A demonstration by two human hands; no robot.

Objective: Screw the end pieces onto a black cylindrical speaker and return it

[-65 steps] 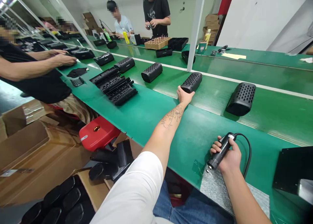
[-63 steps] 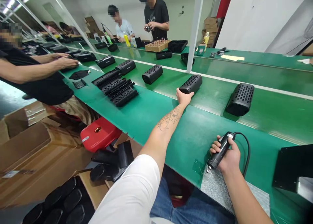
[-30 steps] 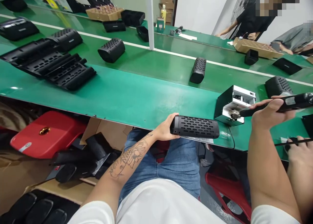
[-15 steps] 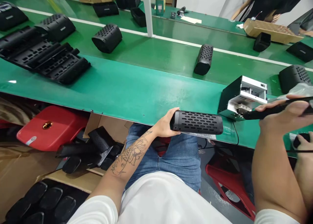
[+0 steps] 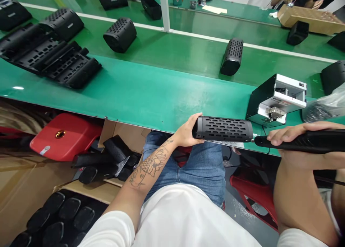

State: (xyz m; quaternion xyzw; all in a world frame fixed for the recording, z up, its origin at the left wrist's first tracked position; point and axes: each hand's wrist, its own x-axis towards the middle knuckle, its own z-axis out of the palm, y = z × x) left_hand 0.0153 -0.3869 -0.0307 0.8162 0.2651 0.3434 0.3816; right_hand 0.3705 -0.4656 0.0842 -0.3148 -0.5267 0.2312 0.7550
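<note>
While the left hand (image 5: 186, 133) clasps one end, the black case (image 5: 225, 129) points lengthwise rightward — right hand (image 5: 304, 159) gripping a screwdriver (image 5: 320, 141).

1. The light is bright around the fingers (image 5: 194, 120) of the left hand (image 5: 185, 133).
2. Just above those fingers, the green table (image 5: 151, 92) has a soft, pale shine (image 5: 199, 96).
3. Far to their left, a white spot (image 5: 18, 88) glares.
4. Below them, under the table, it is darker.
5. Far from them, the edges look stretched and slightly blurry.
</note>
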